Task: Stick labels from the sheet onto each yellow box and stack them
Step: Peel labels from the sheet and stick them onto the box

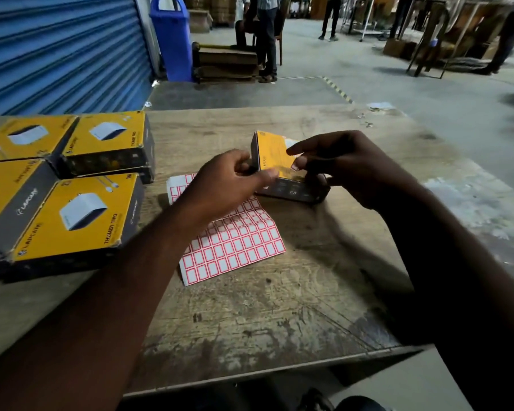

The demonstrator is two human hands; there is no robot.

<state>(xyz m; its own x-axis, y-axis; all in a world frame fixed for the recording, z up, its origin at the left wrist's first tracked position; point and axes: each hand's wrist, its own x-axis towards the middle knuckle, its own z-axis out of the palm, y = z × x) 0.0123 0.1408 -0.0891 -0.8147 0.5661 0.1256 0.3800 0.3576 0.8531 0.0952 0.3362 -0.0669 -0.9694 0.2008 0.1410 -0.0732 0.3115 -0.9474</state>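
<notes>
Just past the far edge of the label sheet (238,241), a yellow box (275,157) is tipped up at an angle, yellow face toward the camera and one dark side facing down-front. Both hands are on it. The left hand (235,173) has its fingers curled around the box's left edge, with the thumb pressed on the lower part of the yellow face. The right hand (347,167) grips the right side, index finger stretched across the yellow face and thumb tucked at the lower corner. Can't tell if the box's bottom edge is touching the table (279,307) or not.

The sheet itself lies flat, a bit wrinkled, partly under the left wrist. Left of the sheet sit the other yellow boxes (72,215), packed tight together. Way beyond the sheet there's a blue bin (172,40) beside a blue shutter (57,48).
</notes>
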